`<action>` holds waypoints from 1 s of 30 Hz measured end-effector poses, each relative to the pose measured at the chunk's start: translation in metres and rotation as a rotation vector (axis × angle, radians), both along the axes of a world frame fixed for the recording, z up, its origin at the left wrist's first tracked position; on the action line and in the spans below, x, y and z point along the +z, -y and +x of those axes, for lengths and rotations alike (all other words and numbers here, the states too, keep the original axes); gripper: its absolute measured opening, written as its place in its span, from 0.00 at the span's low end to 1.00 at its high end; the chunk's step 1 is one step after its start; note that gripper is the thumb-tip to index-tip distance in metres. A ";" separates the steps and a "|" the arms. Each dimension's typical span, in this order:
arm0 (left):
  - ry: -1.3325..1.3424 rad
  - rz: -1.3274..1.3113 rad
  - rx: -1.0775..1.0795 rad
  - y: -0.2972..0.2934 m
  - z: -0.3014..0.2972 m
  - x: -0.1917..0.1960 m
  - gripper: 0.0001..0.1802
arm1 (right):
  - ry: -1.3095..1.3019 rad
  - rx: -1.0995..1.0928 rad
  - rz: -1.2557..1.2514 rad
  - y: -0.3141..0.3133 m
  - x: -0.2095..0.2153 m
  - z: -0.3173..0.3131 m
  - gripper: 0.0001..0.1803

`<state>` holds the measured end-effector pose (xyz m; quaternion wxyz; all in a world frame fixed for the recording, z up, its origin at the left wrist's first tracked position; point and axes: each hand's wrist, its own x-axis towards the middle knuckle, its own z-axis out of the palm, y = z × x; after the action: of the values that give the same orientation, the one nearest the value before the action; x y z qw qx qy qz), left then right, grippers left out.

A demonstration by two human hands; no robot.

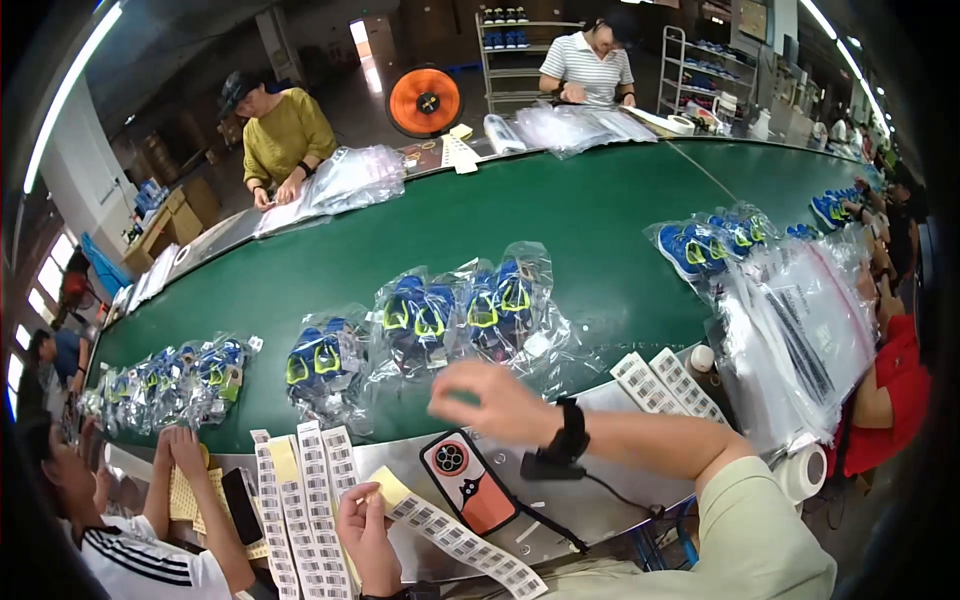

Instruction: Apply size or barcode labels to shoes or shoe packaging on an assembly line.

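Observation:
At the lower middle, my left hand pinches the yellow bare end of a strip of barcode labels, which trails down to the right. Over the near edge of the green belt is my right hand, thumb and fingertips curled together. Whether a small label is between them I cannot make out. Just beyond that hand lie blue shoes with lime-green trim in clear plastic bags: one bagged pair, another pair to its left, and a third pair farther left.
Before me is a metal ledge with a phone and more label strips. A stack of clear bags and a tape roll sit at right. Co-workers stand around the green belt; one sits close at my left.

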<state>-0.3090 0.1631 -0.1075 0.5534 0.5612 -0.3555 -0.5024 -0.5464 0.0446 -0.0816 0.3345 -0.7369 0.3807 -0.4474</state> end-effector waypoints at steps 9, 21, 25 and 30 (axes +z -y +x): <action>0.149 -0.127 -0.011 -0.007 -0.018 0.041 0.11 | -0.003 0.304 0.373 -0.063 0.003 0.048 0.13; 0.188 -0.101 -0.125 -0.004 -0.021 0.034 0.14 | 0.180 0.132 0.003 -0.057 -0.002 0.040 0.04; 0.129 -0.042 -0.232 -0.001 -0.030 0.034 0.17 | 0.050 0.104 -0.285 -0.055 -0.002 0.034 0.04; 0.102 0.020 -0.126 0.025 -0.029 0.002 0.22 | 0.158 -0.119 -0.220 0.009 0.056 -0.037 0.02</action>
<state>-0.3380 0.1379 -0.1059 0.4961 0.5682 -0.4129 -0.5104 -0.5838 0.0356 -0.0257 0.2534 -0.7078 0.3449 -0.5621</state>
